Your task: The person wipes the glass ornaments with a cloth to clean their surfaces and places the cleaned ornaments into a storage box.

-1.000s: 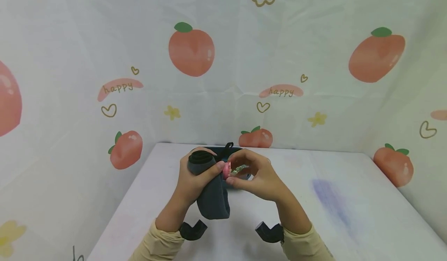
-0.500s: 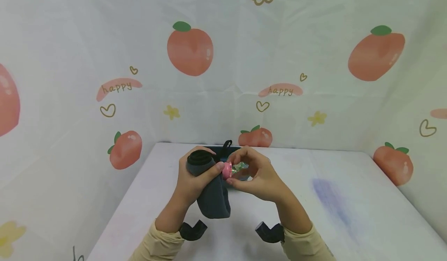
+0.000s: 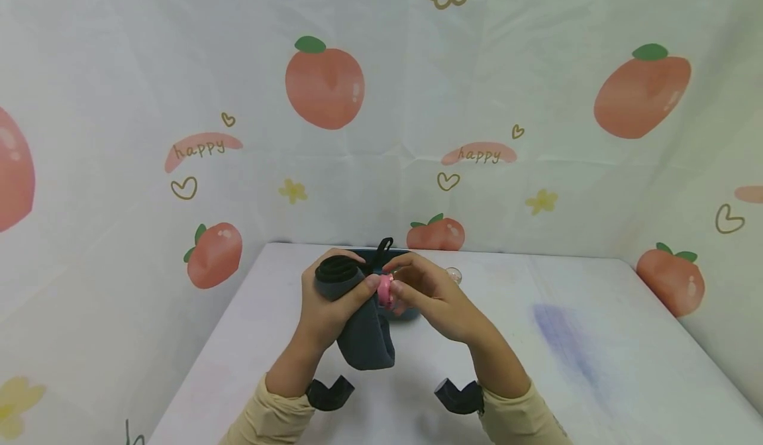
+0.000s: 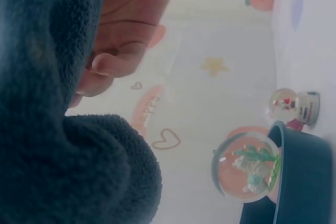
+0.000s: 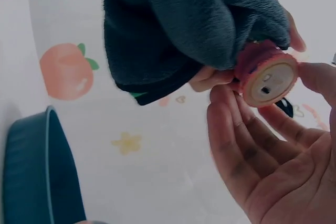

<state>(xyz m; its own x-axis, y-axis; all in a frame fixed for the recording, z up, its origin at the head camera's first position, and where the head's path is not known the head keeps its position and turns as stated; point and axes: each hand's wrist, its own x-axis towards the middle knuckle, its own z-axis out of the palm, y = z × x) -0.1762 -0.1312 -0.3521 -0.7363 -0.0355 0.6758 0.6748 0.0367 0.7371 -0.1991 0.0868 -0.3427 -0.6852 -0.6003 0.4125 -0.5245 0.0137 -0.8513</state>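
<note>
My left hand [image 3: 324,302] grips a rolled dark teal towel [image 3: 360,332], its free end hanging below the fingers. A snow globe with a pink round base [image 3: 385,291] pokes out of the towel towards the right; its upper part is hidden in the cloth. The left thumb lies against this base. My right hand [image 3: 441,299] holds the base by its edge, thumb on one side and fingers on the other. In the right wrist view, the pale underside [image 5: 270,85] of the base faces the right palm.
Behind the hands stands a teal tub [image 4: 304,182]. A clear snow globe [image 4: 249,166] with green and white figures shows at its rim. Beyond the tub, a smaller snow globe [image 4: 294,106] sits on the white table [image 3: 507,365]. A patterned cloth backdrop [image 3: 381,100] encloses the table.
My right fingers have shifted on the pink base, and the thumb has moved up. The shiny green patch between the right fingers is now out of sight. The left hand barely moved.
</note>
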